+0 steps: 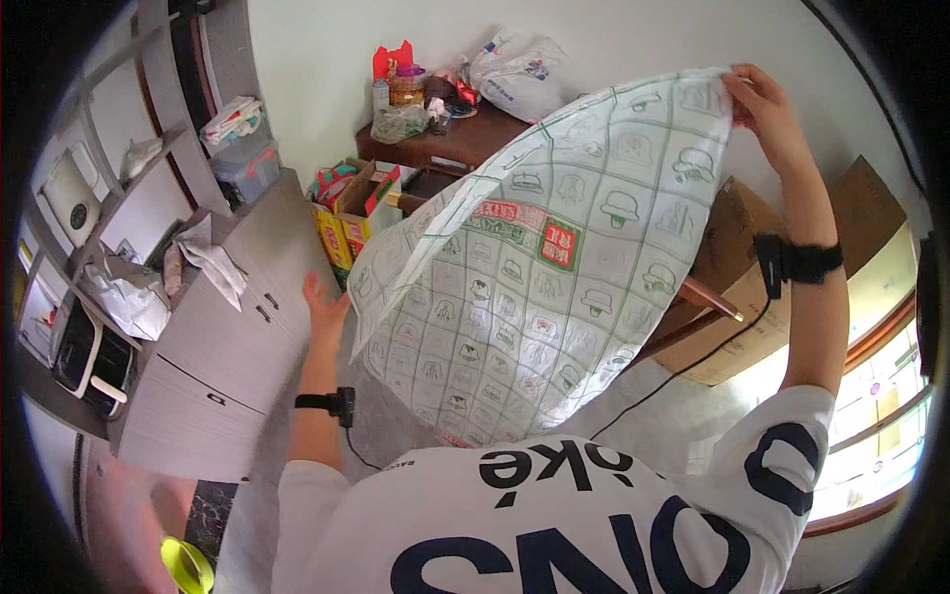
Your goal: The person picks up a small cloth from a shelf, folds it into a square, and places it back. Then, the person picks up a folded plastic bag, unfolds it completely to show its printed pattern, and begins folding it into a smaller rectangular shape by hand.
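A large, thin white plastic bag (614, 287) with a green grid of small drawings and a red-and-green patch spreads out in front of my chest. Its upper right corner is pinched in the fingers of my right hand (760, 104), which is raised high. The sheet slants down from there to the left and hides part of the floor and table. My left hand (325, 309) is lower, beside the bag's left edge, with its fingers apart. Whether its thumb side touches the plastic, I cannot tell. A black strap with a cable sits on each forearm.
Behind the bag stands a brown table (435, 144) bearing a stuffed white plastic bag (520, 79) and a jar (406, 87). Yellow cartons (341, 233) are left of it, cardboard boxes (737, 287) to the right. Grey cabinets (223, 327) line the left side.
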